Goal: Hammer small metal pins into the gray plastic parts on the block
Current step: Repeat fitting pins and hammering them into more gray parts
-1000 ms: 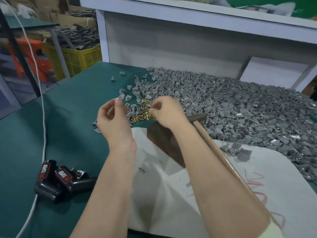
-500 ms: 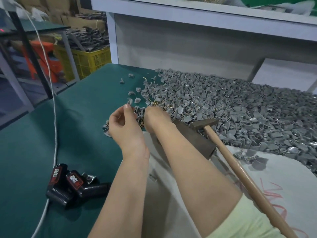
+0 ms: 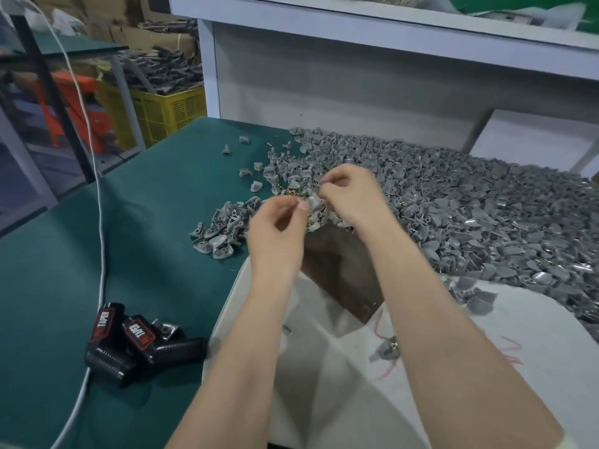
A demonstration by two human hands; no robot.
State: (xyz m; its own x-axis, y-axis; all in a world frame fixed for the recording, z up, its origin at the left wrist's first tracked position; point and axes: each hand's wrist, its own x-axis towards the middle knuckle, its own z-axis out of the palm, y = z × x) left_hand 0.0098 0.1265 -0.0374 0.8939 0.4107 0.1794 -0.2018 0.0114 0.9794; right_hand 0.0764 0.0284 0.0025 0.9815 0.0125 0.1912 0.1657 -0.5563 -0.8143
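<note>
A small curved gray plastic part [image 3: 313,200] sits just above the dark brown wooden block's [image 3: 338,267] far end, pinched by the left hand [image 3: 278,230]. The right hand [image 3: 351,197] meets it, fingers curled; whether they pinch anything is unclear. Shiny brass pins [image 3: 313,223] lie at that end, and a rough heap of gray parts [image 3: 470,209] spreads right of the block

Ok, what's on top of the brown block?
Brass pins show at the far edge of the brown block. The left hand and right hand, held over it, hide whatever else sits there.
</note>
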